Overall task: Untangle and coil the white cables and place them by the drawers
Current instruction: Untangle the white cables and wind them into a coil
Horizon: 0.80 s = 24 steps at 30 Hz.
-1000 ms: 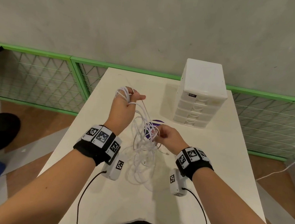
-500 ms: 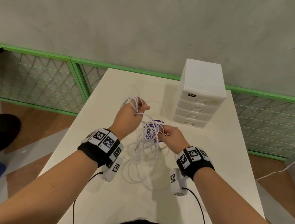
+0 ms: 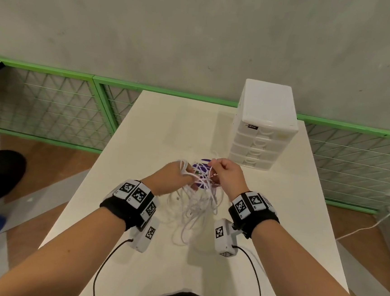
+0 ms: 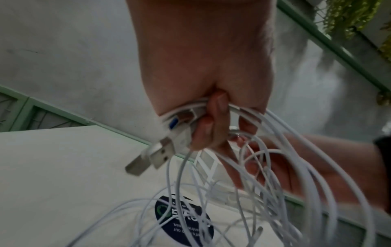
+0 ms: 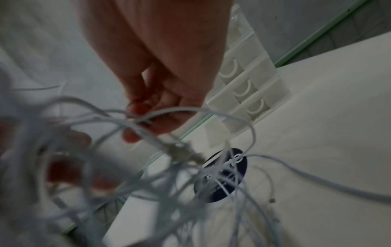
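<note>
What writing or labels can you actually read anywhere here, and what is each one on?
"abox": black label on the top drawer of the white drawer unit; its first letter is unclear.
Round dark sticker on the table: white print, too blurred to read.
Wristband squares: coded patterns, no words.

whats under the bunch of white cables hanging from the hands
A round dark purple sticker with white print lies on the white table, below the tangled white cables. The strands cross it, so most of its print is covered.
</note>
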Each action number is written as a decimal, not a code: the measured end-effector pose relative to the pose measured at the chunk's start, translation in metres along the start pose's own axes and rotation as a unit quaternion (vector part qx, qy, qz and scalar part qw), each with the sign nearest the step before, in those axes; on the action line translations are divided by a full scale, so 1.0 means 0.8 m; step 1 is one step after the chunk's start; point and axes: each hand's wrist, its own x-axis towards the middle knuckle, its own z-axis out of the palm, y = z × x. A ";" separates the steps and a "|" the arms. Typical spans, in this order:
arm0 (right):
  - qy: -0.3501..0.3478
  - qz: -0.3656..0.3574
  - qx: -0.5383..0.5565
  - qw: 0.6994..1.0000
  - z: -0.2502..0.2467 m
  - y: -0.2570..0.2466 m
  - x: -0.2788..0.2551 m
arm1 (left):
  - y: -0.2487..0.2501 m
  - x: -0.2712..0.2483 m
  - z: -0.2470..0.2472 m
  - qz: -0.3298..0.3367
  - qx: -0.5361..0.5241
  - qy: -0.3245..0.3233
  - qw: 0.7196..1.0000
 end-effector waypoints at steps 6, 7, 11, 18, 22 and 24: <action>0.093 -0.091 -0.019 0.991 -0.004 -0.016 -0.001 | -0.009 -0.005 -0.002 0.002 0.069 -0.034 0.997; 0.107 -0.095 0.026 0.989 -0.004 -0.021 -0.003 | -0.012 -0.005 -0.006 0.001 0.073 -0.028 0.997; 0.152 -0.116 0.145 0.971 -0.005 -0.035 -0.001 | -0.010 -0.007 -0.012 0.037 0.050 0.020 0.998; 0.060 -0.003 -0.113 0.992 -0.007 0.004 0.023 | 0.016 -0.002 -0.032 0.103 0.077 0.145 0.981; 0.079 -0.112 -0.064 0.989 -0.004 -0.021 -0.005 | 0.046 0.004 -0.044 0.083 0.043 0.179 0.979; -0.024 -0.140 0.025 0.990 0.003 -0.049 -0.028 | 0.062 0.007 -0.046 0.090 0.070 0.193 0.974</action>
